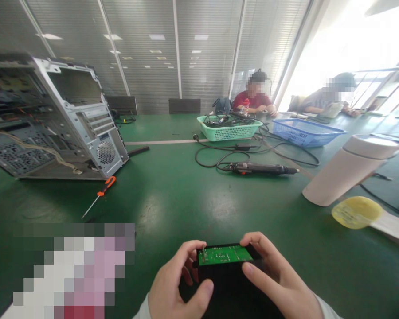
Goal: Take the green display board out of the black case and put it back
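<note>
Low in the view, both my hands are around a black box-like housing (226, 277) with a green circuit board (228, 255) showing in its open top. My left hand (182, 283) grips the left end, its index finger at the board's upper left corner and its thumb against the near side. Around the right end, my right hand (275, 274) is closed, with thumb and index finger on the near and far rims. An orange-handled screwdriver (106, 186) lies on the green table beyond my left hand. Farther off rests a black electric screwdriver (262, 169) with its cable.
An opened computer case (99, 146) stands at the left. Behind the electric screwdriver are a green basket (231, 132) of cables and a blue basket (307, 135). A pale tumbler (339, 170) and a yellow round object (356, 212) are at the right. Two people sit across the table.
</note>
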